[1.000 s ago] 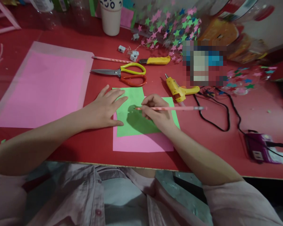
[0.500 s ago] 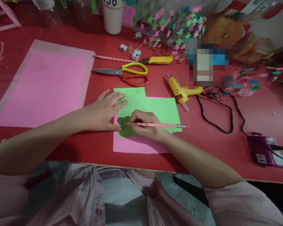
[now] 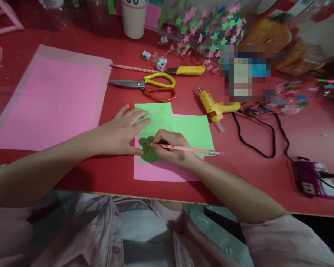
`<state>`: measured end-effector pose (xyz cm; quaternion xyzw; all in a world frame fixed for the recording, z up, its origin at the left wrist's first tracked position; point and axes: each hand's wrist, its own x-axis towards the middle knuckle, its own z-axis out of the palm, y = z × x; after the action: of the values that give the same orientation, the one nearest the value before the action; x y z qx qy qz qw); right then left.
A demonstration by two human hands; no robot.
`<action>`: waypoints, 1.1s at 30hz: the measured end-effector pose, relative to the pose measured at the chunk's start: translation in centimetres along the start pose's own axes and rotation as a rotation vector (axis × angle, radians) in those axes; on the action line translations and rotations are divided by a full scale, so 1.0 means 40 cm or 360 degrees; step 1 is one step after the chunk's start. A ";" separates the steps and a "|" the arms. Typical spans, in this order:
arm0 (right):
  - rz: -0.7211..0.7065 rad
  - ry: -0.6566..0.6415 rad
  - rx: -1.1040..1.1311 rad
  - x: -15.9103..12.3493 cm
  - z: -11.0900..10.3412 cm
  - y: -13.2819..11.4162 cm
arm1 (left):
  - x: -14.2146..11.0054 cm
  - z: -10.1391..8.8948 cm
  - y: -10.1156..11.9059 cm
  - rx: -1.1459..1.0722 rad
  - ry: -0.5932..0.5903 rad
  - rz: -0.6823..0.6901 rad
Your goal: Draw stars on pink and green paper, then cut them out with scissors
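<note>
My right hand (image 3: 174, 146) is closed around a pink pencil (image 3: 196, 149), its tip pointing left at the green paper (image 3: 193, 129). A small dark mark shows by the tip; whether the tip touches the paper I cannot tell. My left hand (image 3: 125, 131) lies with fingers spread, the fingertips resting on the left edge of the green paper. That paper has a stepped outline and faint grey smudges on its left part. Under it lies a pink sheet (image 3: 167, 172), showing along the front edge.
Scissors (image 3: 141, 85), a second pencil (image 3: 133, 68) and a yellow cutter (image 3: 190, 70) lie behind the papers. A yellow glue gun (image 3: 215, 107) is to the right, near a black cable (image 3: 274, 137). Large pink sheets (image 3: 58, 100) lie left. A white cup (image 3: 134, 22) stands at the back.
The pencil has tilted slightly, its eraser end a little lower and its tip a little up and right. My left hand has stayed in place.
</note>
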<state>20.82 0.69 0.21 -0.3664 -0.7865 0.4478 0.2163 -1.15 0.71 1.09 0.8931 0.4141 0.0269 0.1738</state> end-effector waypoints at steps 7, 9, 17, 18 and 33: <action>0.0052 0.0071 0.0010 0.002 0.005 -0.006 | 0.002 -0.002 0.004 0.0010 -0.0010 -0.0012; 0.0053 0.0075 0.0006 0.003 0.005 -0.007 | 0.002 -0.001 0.004 0.0010 -0.0006 -0.0011; -0.0015 0.0050 0.0002 0.006 0.004 0.002 | 0.002 0.000 0.001 0.0029 -0.0020 -0.0022; -0.0039 0.0050 -0.0009 0.006 0.003 0.005 | 0.002 0.000 0.001 0.0030 -0.0026 -0.0023; -0.0108 -0.0035 -0.0060 0.001 -0.004 0.013 | -0.002 0.005 -0.006 -0.0005 0.0041 0.0030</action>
<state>21.09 1.00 -0.17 -0.3385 -0.8090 0.4293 0.2158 -1.32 0.74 0.83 0.8963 0.4078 0.0407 0.1695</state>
